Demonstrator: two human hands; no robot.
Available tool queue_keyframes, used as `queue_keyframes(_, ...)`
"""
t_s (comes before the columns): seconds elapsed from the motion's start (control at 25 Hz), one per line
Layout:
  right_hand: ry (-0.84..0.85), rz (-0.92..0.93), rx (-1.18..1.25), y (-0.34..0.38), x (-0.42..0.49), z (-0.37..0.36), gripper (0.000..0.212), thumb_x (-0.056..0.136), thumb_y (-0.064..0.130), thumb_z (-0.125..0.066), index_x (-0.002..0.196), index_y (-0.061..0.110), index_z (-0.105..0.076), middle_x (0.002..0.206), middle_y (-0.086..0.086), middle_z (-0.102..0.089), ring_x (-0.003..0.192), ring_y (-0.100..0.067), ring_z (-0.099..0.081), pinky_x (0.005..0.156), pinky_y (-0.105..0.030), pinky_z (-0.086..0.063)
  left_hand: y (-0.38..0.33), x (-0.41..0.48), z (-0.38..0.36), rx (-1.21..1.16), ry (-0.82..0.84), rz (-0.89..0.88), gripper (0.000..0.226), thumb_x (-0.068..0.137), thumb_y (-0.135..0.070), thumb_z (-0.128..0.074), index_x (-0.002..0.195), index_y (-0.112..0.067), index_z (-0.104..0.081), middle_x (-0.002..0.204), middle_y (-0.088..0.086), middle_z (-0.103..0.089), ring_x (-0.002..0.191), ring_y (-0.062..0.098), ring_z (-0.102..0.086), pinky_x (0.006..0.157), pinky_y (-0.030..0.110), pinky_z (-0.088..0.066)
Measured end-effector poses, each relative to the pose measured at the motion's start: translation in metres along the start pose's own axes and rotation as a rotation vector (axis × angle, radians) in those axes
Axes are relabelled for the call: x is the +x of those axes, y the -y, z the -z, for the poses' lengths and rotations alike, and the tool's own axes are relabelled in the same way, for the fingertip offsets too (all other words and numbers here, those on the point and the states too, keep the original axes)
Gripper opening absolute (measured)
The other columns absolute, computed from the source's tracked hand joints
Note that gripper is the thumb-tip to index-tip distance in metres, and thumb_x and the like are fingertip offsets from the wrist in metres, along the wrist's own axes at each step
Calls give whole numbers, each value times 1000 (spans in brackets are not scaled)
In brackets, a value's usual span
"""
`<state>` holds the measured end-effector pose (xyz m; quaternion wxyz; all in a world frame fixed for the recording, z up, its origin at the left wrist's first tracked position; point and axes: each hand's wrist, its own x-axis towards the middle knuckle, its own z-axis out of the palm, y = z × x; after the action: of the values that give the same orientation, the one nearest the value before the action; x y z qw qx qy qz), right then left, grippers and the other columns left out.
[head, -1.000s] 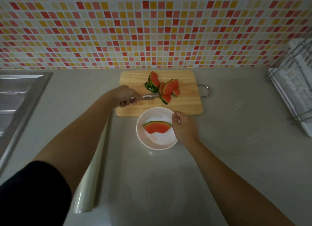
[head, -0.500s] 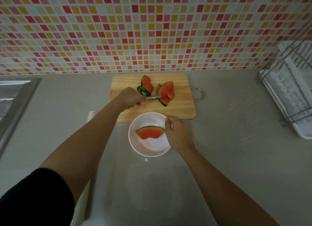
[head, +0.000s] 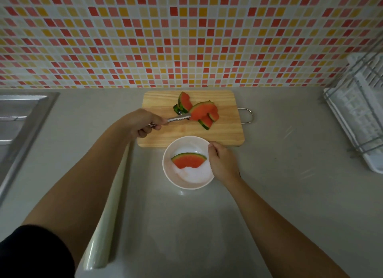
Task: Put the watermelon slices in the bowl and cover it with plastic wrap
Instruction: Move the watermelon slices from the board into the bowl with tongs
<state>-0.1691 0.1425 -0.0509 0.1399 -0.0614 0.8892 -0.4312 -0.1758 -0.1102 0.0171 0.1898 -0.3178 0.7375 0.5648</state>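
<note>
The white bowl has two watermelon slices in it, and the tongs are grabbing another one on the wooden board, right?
Not quite. The head view shows just one watermelon slice in the white bowl. The tongs are indeed grabbing another slice on the wooden board.

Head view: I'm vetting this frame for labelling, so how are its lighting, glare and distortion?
Head view: dim overall; a pale glare patch sits inside the bowl, with a small bright reflection on the counter just below it. Head view, edges: wide-angle distortion bows the tile wall and slants the dish rack. The slice in the bowl looks sharp.
</note>
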Motion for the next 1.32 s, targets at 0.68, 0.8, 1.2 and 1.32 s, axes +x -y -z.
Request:
queue_keyframes(0.68, 20, 32, 41, -7, 7, -2, 31, 96, 32, -34, 87, 21, -62, 78, 6, -60, 78, -17, -55, 65, -30, -38, -6, -60, 10, 866, 272, -45, 14, 75, -22, -69, 68, -11, -64, 59, -1, -60, 37, 8, -30, 35, 17, -23)
queue_keyframes(0.8, 11, 37, 21, -6, 7, -2, 28, 95, 31, -35, 74, 25, -53, 68, 11, -55, 68, -9, -51, 58, -27, -33, -25, -65, 36, 845, 217, -71, 11, 74, -28, -73, 67, -21, -72, 58, -5, -69, 35, 5, -35, 35, 15, -29)
queue_keyframes(1.2, -6, 66, 28, -12, 8, -5, 30, 95, 32, -36, 78, 19, -57, 63, 9, -56, 63, -2, -52, 54, -21, -34, -19, 19, -7, 145, -242, -17, 16, 79, -19, -64, 79, -3, -63, 62, 7, -57, 41, 13, -29, 37, 18, -22)
queue_keyframes(1.32, -1, 82, 33, -11, 8, -4, 31, 96, 31, -36, 81, 16, -59, 63, 8, -56, 62, -3, -53, 54, -21, -36, -14, 32, -8, 62, -203, 43, 16, 80, -21, -62, 81, -5, -63, 63, 6, -50, 41, 13, -24, 36, 17, -19)
